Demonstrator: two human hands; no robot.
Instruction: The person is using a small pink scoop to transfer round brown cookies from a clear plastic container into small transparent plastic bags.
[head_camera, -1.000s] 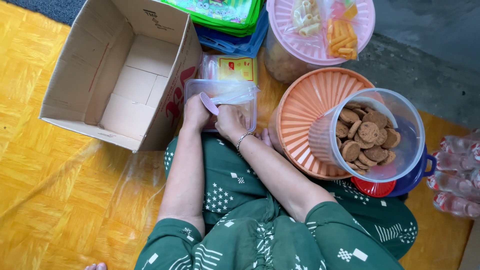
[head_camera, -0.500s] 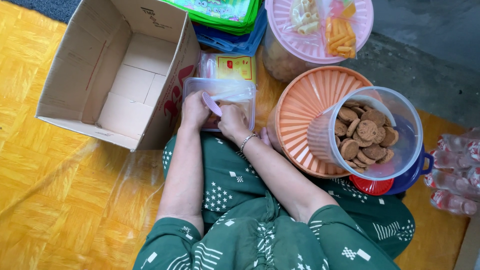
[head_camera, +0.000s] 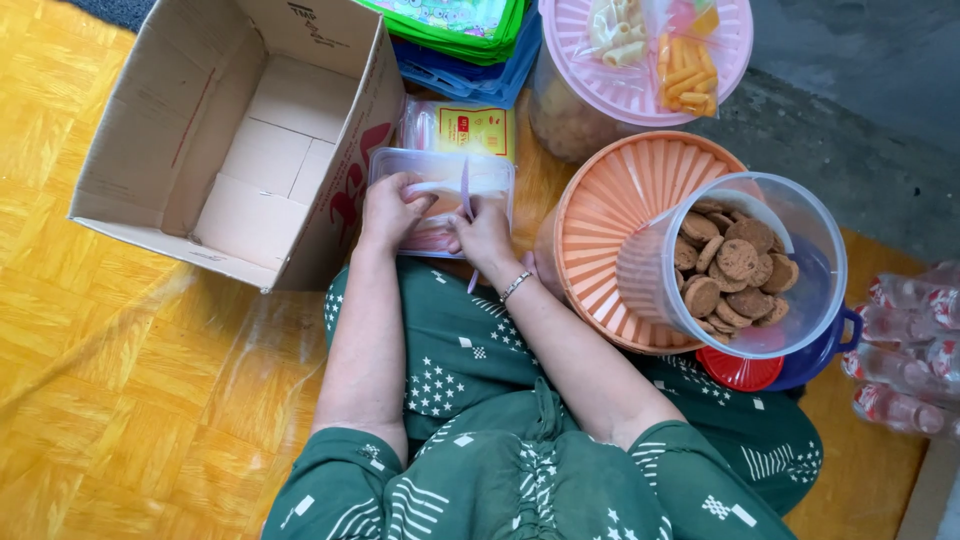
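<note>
I sit on the floor with both arms stretched forward over my lap. A clear rectangular plastic box (head_camera: 440, 170) with pinkish contents lies just past my knees. My left hand (head_camera: 388, 208) grips its near left side. My right hand (head_camera: 484, 232), a bracelet on the wrist, rests on its near right part, fingers around a thin lilac strip (head_camera: 465, 190) that crosses the box. Behind the box lies a clear packet (head_camera: 462, 127) with a yellow and red label.
An open cardboard box (head_camera: 240, 140) stands at the left. At the right, an orange lidded tub (head_camera: 610, 210) carries a tilted clear jar of round brown biscuits (head_camera: 735, 265). A pink-lidded tub (head_camera: 640, 60) with snacks, stacked trays (head_camera: 470, 50) and wrapped bottles (head_camera: 905, 350) lie around.
Both hands have shifted a little on the clear box, and the lilac strip now stands more upright under my right fingers. The view has tilted slightly.
</note>
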